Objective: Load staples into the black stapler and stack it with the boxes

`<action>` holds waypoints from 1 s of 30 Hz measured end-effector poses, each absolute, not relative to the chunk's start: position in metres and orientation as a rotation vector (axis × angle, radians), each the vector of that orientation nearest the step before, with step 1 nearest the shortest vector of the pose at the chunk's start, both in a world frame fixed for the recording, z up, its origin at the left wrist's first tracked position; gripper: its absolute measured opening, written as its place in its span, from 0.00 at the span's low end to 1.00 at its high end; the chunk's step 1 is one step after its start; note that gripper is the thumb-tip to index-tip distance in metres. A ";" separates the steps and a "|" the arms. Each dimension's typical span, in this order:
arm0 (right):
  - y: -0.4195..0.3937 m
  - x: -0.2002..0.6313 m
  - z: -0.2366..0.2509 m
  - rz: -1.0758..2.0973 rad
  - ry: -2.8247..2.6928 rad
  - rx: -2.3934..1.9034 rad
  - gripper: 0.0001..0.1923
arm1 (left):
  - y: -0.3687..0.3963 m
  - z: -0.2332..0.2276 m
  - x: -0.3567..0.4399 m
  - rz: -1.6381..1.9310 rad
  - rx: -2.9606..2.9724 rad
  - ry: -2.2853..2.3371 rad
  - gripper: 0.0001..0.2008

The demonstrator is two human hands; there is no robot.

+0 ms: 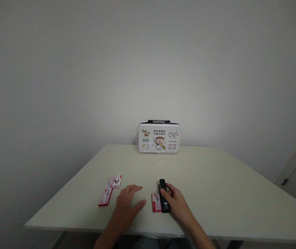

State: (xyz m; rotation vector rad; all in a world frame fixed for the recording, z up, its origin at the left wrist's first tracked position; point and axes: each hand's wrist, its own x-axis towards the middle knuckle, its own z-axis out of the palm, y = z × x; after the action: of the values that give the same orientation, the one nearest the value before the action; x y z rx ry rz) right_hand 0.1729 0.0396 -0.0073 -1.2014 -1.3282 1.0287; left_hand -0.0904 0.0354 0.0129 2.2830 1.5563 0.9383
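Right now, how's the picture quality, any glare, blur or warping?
Head view: dim, even light, corners darkened, no glare; the table edges splay from wide-angle warping; the stapler under the right hand looks soft, and the case lettering is barely legible.

I'm looking down on a pale table [215, 180] set against the wall. At its far edge stands a small white case [159, 137] with cartoon prints, upright (black handle on top). Nearer me lie three red-and-white boxes: one [114, 181] at the left, another [105, 197] just in front of it, a third [156, 202] touching a black stapler [163, 195] lying lengthwise.
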 end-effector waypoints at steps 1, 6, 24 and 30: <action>0.040 0.173 -0.008 1.016 -1.327 -1.210 0.35 | 0.036 0.011 -0.107 0.989 2.187 1.827 0.17; 0.038 0.172 -0.006 0.969 -1.312 -1.271 0.35 | 0.032 0.004 -0.169 0.742 1.828 2.538 0.24; 0.036 0.171 -0.002 0.889 -1.401 -1.293 0.30 | 0.048 0.036 -0.060 0.767 2.332 1.163 0.31; 0.031 0.171 0.005 0.830 -1.442 -1.297 0.28 | 0.056 0.028 -0.034 0.700 2.370 1.066 0.38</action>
State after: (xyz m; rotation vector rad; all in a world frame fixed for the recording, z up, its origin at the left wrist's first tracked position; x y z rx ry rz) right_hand 0.1709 0.0314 0.0045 -1.2970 -1.4425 0.8298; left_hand -0.0336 0.0562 0.0277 2.3698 1.0655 0.6997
